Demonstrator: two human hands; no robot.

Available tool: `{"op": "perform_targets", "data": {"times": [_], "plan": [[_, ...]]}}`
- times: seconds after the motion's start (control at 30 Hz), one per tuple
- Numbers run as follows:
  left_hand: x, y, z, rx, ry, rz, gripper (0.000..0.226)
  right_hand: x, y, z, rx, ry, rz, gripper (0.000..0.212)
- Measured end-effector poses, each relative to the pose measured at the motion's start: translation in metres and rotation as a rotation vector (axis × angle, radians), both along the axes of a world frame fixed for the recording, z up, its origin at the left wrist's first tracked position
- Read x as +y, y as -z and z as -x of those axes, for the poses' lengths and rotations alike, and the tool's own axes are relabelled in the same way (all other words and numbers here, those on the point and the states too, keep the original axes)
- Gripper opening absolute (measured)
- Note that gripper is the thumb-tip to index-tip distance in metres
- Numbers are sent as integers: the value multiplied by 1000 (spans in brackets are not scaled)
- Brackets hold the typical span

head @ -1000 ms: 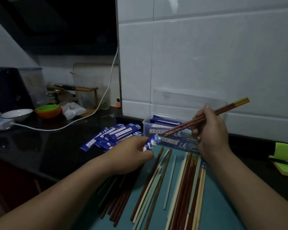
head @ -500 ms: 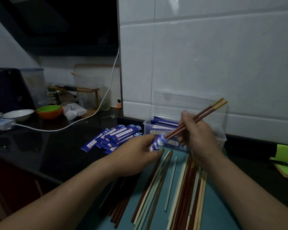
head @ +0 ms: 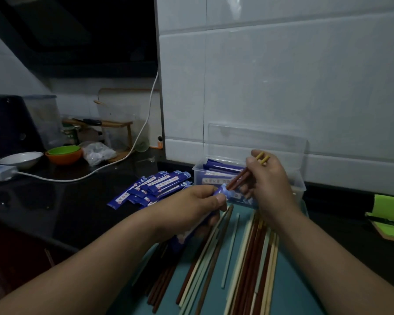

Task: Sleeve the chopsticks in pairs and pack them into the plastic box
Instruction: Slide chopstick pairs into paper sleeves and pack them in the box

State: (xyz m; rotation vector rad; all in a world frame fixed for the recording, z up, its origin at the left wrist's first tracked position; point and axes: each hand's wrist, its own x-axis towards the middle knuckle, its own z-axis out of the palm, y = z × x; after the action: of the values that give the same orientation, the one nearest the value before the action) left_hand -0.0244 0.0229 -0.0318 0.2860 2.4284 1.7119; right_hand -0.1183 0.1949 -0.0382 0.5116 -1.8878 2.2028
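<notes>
White tiles (head: 282, 76) back a dark, dimly lit tabletop (head: 55, 201). Near its middle a brown pair of chopsticks (head: 239, 179) with yellow tops is partly inside a blue paper sleeve (head: 222, 192). The tips sit inside the sleeve's mouth and the yellow ends angle up toward the far right.

The right hand (head: 271, 185) is curled round the upper part of the pair, with fingers and thumb pinching it just below the yellow ends. The left hand (head: 191, 208) is closed on the sleeve, its thumb pressed just beneath the mouth. The rest of the sleeve runs down under the palm toward the near left.

Just beyond the hands stands the clear plastic box (head: 197, 171), holding sleeved pairs laid flat. Its lid (head: 257, 137) stands upright behind it against the tiles. Left of the box lies a heap of empty sleeves (head: 155, 187), blue with white labels.

Below the hands, loose chopsticks (head: 255, 258) in brown, cream and pale green lie side by side on a teal mat (head: 289, 292). At the far left are a white bowl (head: 21, 159) and a green bowl (head: 64, 151) nested in an orange one, with a white cable (head: 134, 146) trailing past them.
</notes>
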Motion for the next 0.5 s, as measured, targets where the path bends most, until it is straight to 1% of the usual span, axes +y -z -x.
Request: {"op": "perform_targets", "data": {"times": [0.07, 0.17, 0.2, 0.27, 0.3, 0.37, 0.4, 0.5], "plan": [[1, 1, 3, -16, -18, -38, 25, -3, 3, -2, -11, -70, -42, 20], [2, 2, 6, -27, -14, -56, 25, -1, 1, 0, 20, -29, -37, 29], [2, 1, 5, -30, -5, -51, 25, 1, 0, 0, 37, -12, -39, 26], [0, -1, 4, -40, 18, -22, 26, 4, -1, 2, 38, 10, -57, 12], [0, -2, 3, -42, 30, -3, 27, 5, -1, 2, 36, 32, -78, 15], [0, -3, -1, -44, 52, 26, 27, 7, 0, 2, 29, 75, -123, 30], [1, -4, -2, -44, 58, 34, 27, 8, 0, 1, 12, 79, -127, 34], [1, -3, -2, -30, 46, 57, 26, 9, 0, 2, -51, 5, -115, 35]]}}
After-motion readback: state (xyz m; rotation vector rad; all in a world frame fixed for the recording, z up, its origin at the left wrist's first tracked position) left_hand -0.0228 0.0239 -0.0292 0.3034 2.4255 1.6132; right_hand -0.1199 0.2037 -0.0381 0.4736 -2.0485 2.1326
